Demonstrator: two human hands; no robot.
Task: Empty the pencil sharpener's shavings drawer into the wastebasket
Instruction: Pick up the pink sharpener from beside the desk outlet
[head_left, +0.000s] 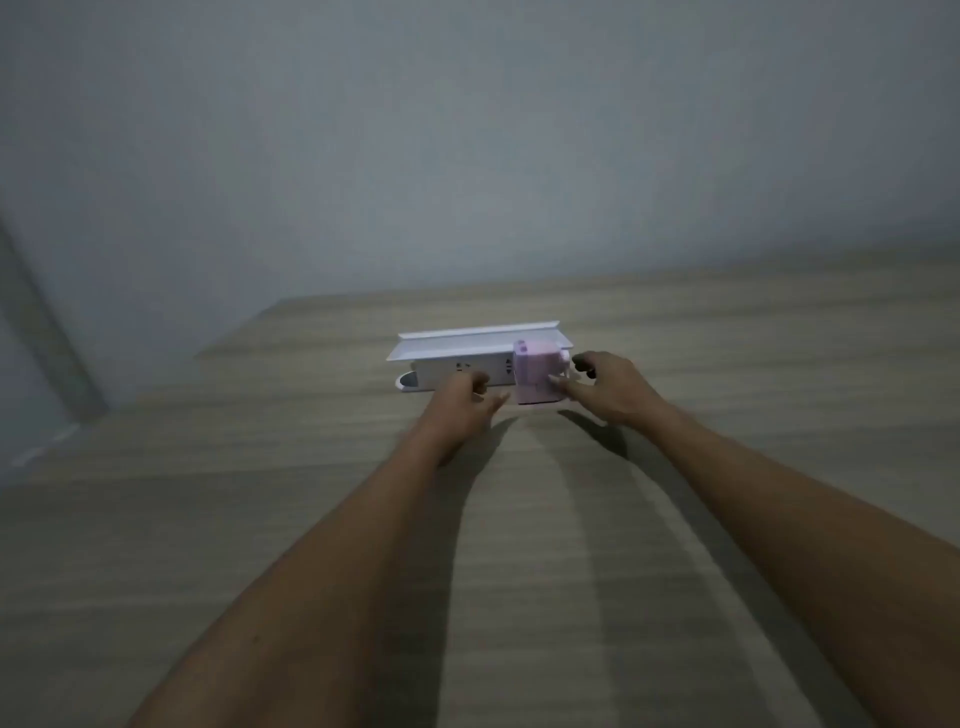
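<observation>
**deskcam_guy:** So the pink pencil sharpener (539, 375) sits just right of the frame's centre, standing on the wooden table (519, 545). It's a small boxy thing, pretty blurry, so I can't make out the drawer on it at all.

**reply_bot42:** What are the hands doing?

**deskcam_guy:** Both arms reach in from the bottom of the frame, stretched nearly straight and angling in toward the sharpener. The right hand (608, 389) is at the sharpener's right side, palm down, fingers spread and curled a bit like a claw. Thumb tip seems to be at the pink front face, other fingers arc round the far right corner. Loose and open, not clamped on it; whether it's truly touching, I can't tell through the blur.

**reply_bot42:** And the left?

**deskcam_guy:** The left hand (465, 405) is just left of the sharpener, fingers half curled, thumb poking toward the pink box. It's holding nothing. It partly covers the front of a white box-like thing (457, 358) that lies right behind and left of the sharpener, with what looks like a flat lid or flap open at its back.

**reply_bot42:** Anything else around?

**deskcam_guy:** Just a plain grey wall (467, 130) filling the upper half.
</observation>
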